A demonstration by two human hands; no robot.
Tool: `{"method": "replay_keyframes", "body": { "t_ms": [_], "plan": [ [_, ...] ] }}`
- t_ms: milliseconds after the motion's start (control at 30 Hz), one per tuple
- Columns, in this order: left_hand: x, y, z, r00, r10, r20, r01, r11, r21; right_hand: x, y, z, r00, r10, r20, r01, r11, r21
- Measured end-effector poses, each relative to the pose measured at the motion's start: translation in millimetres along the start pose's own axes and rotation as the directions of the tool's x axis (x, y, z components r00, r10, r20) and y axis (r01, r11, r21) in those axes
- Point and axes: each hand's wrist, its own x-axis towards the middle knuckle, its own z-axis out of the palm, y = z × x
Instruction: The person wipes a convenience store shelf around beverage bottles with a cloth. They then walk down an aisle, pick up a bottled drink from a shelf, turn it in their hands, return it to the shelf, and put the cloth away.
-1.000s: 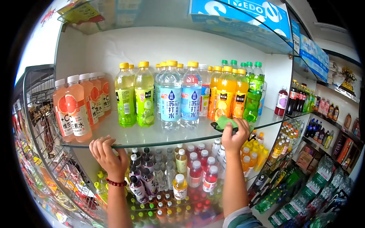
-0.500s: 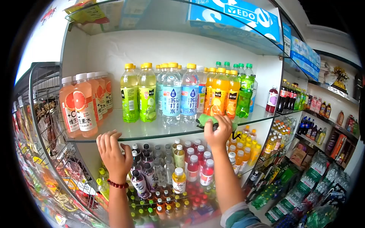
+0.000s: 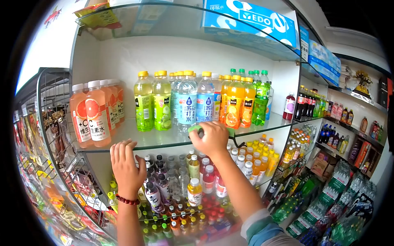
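Note:
A green cloth [image 3: 194, 128] is bunched under my right hand [image 3: 211, 138], whose fingers are closed on it at the front edge of the glass shelf [image 3: 160, 140]. Part of the cloth shows beyond the hand, with a dark strip hanging beside it. My left hand [image 3: 126, 169], a red bead bracelet on its wrist, rests its outstretched fingers near the shelf edge, thumb apart, holding nothing. Just behind it stand pink grapefruit drink bottles [image 3: 96, 117]. Clear soda water bottles [image 3: 187, 102] are behind my right hand, with orange juice bottles [image 3: 234, 104] to their right.
Green drink bottles [image 3: 144, 102] stand left of the soda water. Bottles in many colours fill the lower shelf, including a yellow one [image 3: 194, 192] near the front. A wire rack [image 3: 61, 139] holds packets at left. Blue cartons [image 3: 254, 22] sit on the glass above.
My right hand has slid left along the shelf edge with the green cloth, from below the orange juice to below the soda water. My left hand stays by the edge.

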Motion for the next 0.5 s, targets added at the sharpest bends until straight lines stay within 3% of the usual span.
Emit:
{"method": "replay_keyframes", "body": {
  "t_ms": [300, 367, 500],
  "plan": [
    [1, 4, 7, 0.999, -0.009, -0.044, 0.010, 0.999, 0.031, 10, -24, -3, 0.964, 0.056, 0.261, -0.058, 0.998, 0.000],
    [2, 6, 10, 0.998, -0.001, -0.060, 0.004, 0.999, 0.054, 12, -26, 0, 0.976, -0.164, 0.143, 0.156, 0.986, 0.066],
    [1, 2, 16, 0.997, 0.008, -0.073, -0.002, 0.996, 0.084, 13, -31, 3, 0.955, -0.226, 0.192, 0.191, 0.964, 0.186]
  ]
}}
